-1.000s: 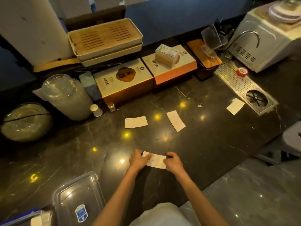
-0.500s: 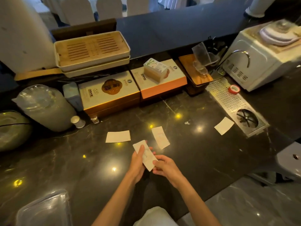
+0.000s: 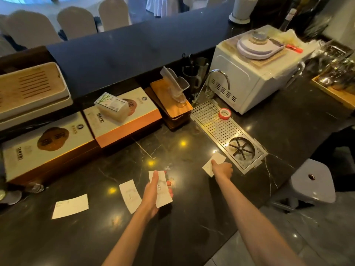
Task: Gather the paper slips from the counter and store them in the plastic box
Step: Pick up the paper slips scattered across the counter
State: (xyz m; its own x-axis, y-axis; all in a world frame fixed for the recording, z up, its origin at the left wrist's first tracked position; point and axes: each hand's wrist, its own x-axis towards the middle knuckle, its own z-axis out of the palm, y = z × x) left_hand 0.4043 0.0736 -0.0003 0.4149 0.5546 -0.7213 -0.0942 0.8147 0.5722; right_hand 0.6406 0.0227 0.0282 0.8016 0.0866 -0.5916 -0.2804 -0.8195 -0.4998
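My left hand (image 3: 152,192) holds a white paper slip (image 3: 162,191) above the dark marble counter (image 3: 182,217). Just left of it a second slip (image 3: 129,195) lies flat, and a third slip (image 3: 70,206) lies further left. My right hand (image 3: 222,168) is stretched out to the right with its fingers on a fourth slip (image 3: 216,162) beside the metal drain tray (image 3: 217,127). Whether that slip is lifted I cannot tell. The plastic box is out of view.
Two flat gift boxes (image 3: 123,116) and stacked wooden trays (image 3: 30,89) line the back of the counter. A red tape roll (image 3: 225,113) sits on the drain tray, a white appliance (image 3: 247,81) behind it. A grey stool (image 3: 309,183) stands at right.
My right hand let go of the first slip and reached right to the slip by the drain tray. My left hand keeps the first slip. The view swung right, losing the plastic box.
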